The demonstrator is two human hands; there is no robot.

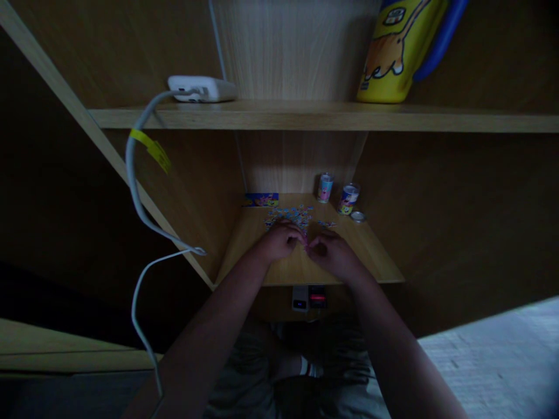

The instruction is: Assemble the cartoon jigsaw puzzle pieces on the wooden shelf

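Over the wooden shelf board, my left hand [283,240] and my right hand [332,251] meet at the fingertips, both pinched. Between them is a small pinkish jigsaw puzzle piece [305,241]; its outline is blurred. Just beyond my left hand lies a loose pile of colourful, mostly blue puzzle pieces [293,215], partly hidden by the fingers. A few more puzzle pieces [326,223] lie apart, past my right hand. Behind the pile, at the back left, is a blue and yellow printed card [261,199] with cartoon figures.
Two cartoon-printed cans [325,187] [348,199] stand at the back right, beside a round metal lid [358,216]. On the upper shelf [279,116] are a white device [201,89] with a hanging cable [135,192] and a yellow mug [388,64]. Small devices [300,298] sit below the board's front edge.
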